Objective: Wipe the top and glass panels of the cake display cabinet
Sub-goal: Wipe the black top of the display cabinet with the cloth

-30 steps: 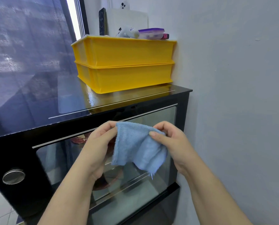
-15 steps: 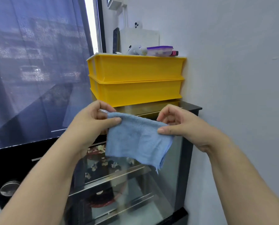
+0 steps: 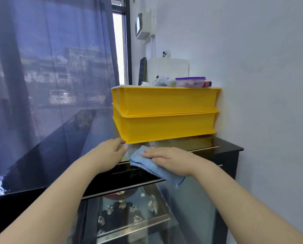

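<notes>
Black top, crates behind: my right hand presses the cloth flat, left hand loose, empty (blurred). Wiping barely begun, I judge; glass to do.

Two yellow crates; one blue cloth; one display cabinet. Two hands: left hand, right hand; one purple-lidded box; one curtain; one white board; one wall-mounted unit.

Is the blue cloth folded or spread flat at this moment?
Folded: the blue cloth shows doubled layers at its near edge, pressed on the cabinet top under the flat right hand.
</notes>
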`<state>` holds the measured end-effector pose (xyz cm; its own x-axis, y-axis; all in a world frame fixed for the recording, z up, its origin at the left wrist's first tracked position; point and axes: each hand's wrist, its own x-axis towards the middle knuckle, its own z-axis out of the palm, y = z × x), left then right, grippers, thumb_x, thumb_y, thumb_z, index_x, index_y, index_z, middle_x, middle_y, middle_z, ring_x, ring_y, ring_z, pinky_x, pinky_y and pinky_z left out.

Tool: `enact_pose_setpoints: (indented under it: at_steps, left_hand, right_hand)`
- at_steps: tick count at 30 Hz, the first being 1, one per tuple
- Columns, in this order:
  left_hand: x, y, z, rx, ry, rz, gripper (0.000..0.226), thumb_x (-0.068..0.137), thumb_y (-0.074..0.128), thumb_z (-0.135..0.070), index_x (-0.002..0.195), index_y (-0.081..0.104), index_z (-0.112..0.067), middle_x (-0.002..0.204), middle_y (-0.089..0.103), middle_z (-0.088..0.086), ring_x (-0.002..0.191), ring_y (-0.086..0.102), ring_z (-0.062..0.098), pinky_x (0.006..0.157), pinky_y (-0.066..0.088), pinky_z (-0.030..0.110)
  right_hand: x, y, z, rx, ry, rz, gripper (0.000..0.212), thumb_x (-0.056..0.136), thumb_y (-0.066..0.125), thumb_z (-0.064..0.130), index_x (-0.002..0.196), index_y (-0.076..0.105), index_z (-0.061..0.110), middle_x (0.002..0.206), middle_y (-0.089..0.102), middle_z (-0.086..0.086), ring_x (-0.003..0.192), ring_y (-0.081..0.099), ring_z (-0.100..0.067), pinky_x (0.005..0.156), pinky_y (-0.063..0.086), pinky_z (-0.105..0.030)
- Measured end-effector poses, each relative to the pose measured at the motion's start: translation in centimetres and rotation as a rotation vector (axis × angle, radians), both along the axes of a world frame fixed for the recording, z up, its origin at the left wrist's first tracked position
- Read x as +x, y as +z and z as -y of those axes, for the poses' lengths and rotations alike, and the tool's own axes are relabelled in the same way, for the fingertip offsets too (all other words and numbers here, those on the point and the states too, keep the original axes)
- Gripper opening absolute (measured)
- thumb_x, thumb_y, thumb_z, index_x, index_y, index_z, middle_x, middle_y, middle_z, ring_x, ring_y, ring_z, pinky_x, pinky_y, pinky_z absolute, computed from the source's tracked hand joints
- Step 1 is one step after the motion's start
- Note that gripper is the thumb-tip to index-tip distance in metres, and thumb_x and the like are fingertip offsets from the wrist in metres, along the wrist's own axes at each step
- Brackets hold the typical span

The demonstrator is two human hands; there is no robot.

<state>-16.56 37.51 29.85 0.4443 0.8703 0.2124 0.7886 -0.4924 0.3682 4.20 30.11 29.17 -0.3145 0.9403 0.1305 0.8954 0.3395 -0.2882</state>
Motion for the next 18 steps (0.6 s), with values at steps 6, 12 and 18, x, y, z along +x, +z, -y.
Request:
enact_pose_setpoints:
  at_steps: [6, 12, 18]
  left_hand:
    - [-1.0, -1.5, 0.5, 0.238, -0.03, -0.05, 0.051, 0.096, 0.018, -0.051, 0.136, 0.043, -0.029, 0.137, 0.046, -0.007, 0.127, 0.039, 0.014, 0.104, 0.03, 0.039]
    - [-0.7, -1.6, 0.8, 0.263, -0.084, -0.033, 0.048, 0.098, 0.021, -0.046, 0.135, 0.044, -0.026, 0.136, 0.046, -0.006, 0.126, 0.039, 0.015, 0.11, 0.025, 0.044]
    - [-0.3, -1.5, 1.0, 0.257, -0.066, -0.048, 0.041, 0.1, 0.024, -0.035, 0.134, 0.045, -0.024, 0.136, 0.045, -0.005, 0.124, 0.039, 0.015, 0.111, 0.025, 0.044]
  right_hand:
    - [1.2, 0.4, -4.2, -0.031, -0.51, 0.329, 0.046, 0.1, 0.02, 0.012, 0.144, 0.033, 0.01, 0.157, 0.019, -0.007, 0.146, 0.007, -0.025, 0.117, 0.004, -0.049]
    - [0.0, 0.5, -3.2, -0.158, -0.108, 0.159, 0.048, 0.105, 0.017, 0.03, 0.152, 0.009, 0.021, 0.158, 0.002, 0.009, 0.145, 0.001, -0.007, 0.115, 0.001, -0.028]
    - [1.0, -0.4, -6.7, -0.105, -0.464, 0.335, 0.047, 0.102, 0.022, 0.026, 0.146, 0.025, 0.008, 0.156, 0.015, -0.013, 0.143, 0.012, -0.031, 0.115, 0.011, -0.052]
